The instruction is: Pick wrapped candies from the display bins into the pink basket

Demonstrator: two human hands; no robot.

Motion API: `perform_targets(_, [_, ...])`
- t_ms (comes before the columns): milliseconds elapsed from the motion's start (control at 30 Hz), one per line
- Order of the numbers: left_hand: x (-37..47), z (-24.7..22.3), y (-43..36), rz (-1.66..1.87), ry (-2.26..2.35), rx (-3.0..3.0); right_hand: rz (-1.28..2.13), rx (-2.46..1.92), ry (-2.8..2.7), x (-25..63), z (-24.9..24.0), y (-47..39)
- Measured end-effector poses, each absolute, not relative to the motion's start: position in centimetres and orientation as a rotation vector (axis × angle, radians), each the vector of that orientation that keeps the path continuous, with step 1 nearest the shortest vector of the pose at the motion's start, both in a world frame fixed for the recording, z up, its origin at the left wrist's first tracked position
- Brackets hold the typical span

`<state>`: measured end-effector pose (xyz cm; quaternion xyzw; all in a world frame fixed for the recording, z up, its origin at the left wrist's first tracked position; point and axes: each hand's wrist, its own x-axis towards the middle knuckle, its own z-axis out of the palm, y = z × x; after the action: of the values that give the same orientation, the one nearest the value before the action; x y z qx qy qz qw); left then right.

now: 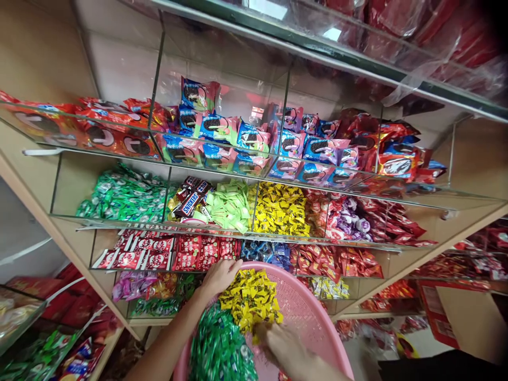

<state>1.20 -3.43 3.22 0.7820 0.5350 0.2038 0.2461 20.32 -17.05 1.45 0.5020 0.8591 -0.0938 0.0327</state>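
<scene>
A round pink basket (313, 317) fills the lower middle of the view, with yellow-wrapped candies (252, 299) and a heap of green-wrapped candies (220, 346) inside. My left hand (223, 276) rests at the basket's far left rim, beside the yellow candies, its fingers together over the edge. Inside the basket, my right hand (280, 341) is at the lower edge of the yellow pile; its fingertips are blurred, and whatever they hold cannot be made out.
Glass-fronted shelves hold blue and pink cookie packs (218, 127), more yellow candies (280, 209), green candies (127, 193) and Snickers bars (190, 201). An open cardboard box (472, 317) stands at the lower right. Another candy bin is at the lower left.
</scene>
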Motion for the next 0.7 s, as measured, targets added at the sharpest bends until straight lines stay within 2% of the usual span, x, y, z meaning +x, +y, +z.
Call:
perform_targets(133, [1.2, 3.4, -3.5, 0.538, 1.481, 2.113, -0.362, 1.524, 2.448, 20.4, 2.2, -17.5])
perform_targets(433, [1.3, 3.6, -3.5, 0.537, 1.477, 2.107, -0.648, 1.447, 2.487, 20.2, 3.2, -17.7])
perform_targets(700, [1.2, 3.6, -3.5, 0.538, 1.478, 2.118, -0.586, 1.566, 2.448, 20.0, 3.4, -17.5])
